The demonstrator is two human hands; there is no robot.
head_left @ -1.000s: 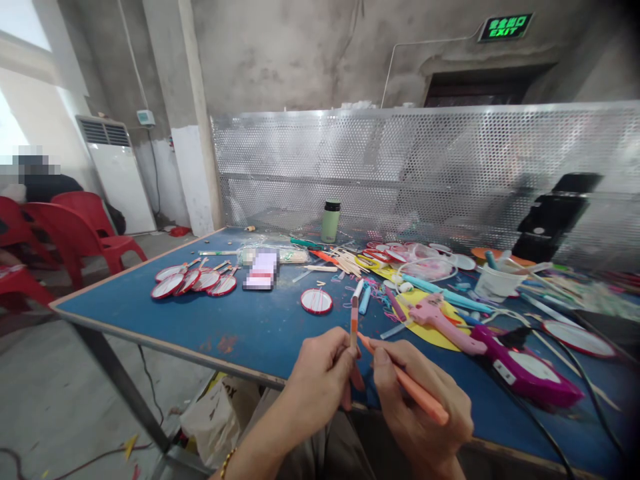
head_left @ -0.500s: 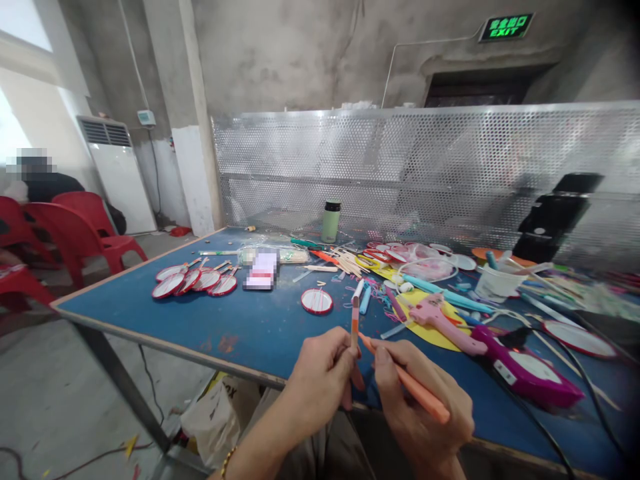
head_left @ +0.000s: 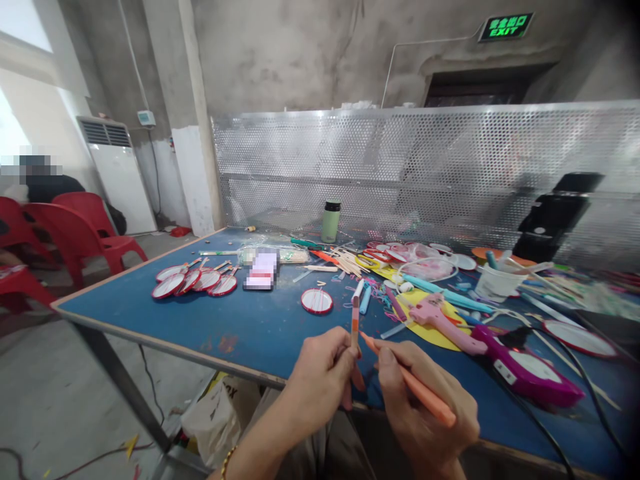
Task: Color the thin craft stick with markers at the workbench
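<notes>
Pinched upright between the thumb and fingers of my left hand [head_left: 320, 373] is a flat wooden stick [head_left: 355, 323], partly coloured with orange and pinkish bands. My right hand [head_left: 425, 393] grips an orange marker pen [head_left: 420, 390], its tip pointing at the stick with a small gap between them. Just beyond the stick's top lies a white cap-like tube [head_left: 359, 289], beside a light blue marker [head_left: 366, 299]. A round white disc with a red rim [head_left: 317, 301] rests on the table ahead of my left hand.
On the blue table [head_left: 175, 327] are several red-rimmed discs with sticks [head_left: 205, 280], a phone [head_left: 261, 270] and a green bottle [head_left: 331, 223]. To the right are a pink glue gun [head_left: 440, 320], a purple device [head_left: 537, 370] with cables and a white cup [head_left: 497, 283]. A perforated metal panel [head_left: 310, 153] stands behind.
My right hand has shifted slightly right and down with the orange marker, widening the gap to the stick. My left hand and the stick have hardly moved.
</notes>
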